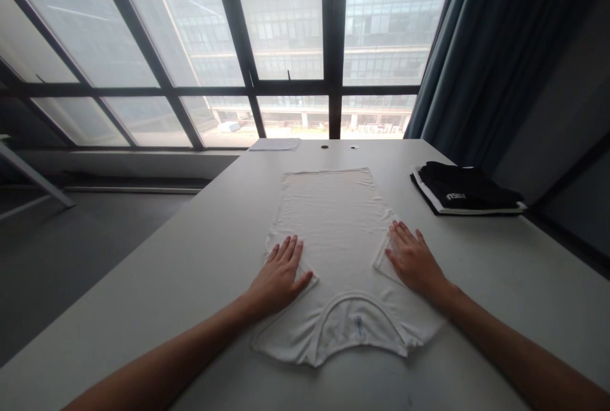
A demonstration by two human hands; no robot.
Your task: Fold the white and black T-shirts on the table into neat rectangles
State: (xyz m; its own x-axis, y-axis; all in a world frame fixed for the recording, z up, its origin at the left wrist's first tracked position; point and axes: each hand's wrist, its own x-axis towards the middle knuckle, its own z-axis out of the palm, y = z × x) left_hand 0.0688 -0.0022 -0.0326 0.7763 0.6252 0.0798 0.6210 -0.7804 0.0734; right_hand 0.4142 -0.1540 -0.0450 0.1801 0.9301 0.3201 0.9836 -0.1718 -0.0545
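A white T-shirt [333,227] lies spread on the white table [204,258], its neckline toward me and its hem toward the window. Both sleeves are folded inward over the body. My left hand [281,274] rests flat on the left sleeve, fingers stretched out and the thumb near the cuff. On the other side, my right hand [412,258] lies flat over the right sleeve with its fingers extended. Parts of both sleeves are hidden under my hands. A small blue mark shows inside the collar.
A stack of folded black and white clothes [469,188] sits at the table's right edge. Some white paper [275,144] lies at the far left corner, near two round holes in the tabletop. Beyond are large windows [286,17] and a dark blue curtain [476,55].
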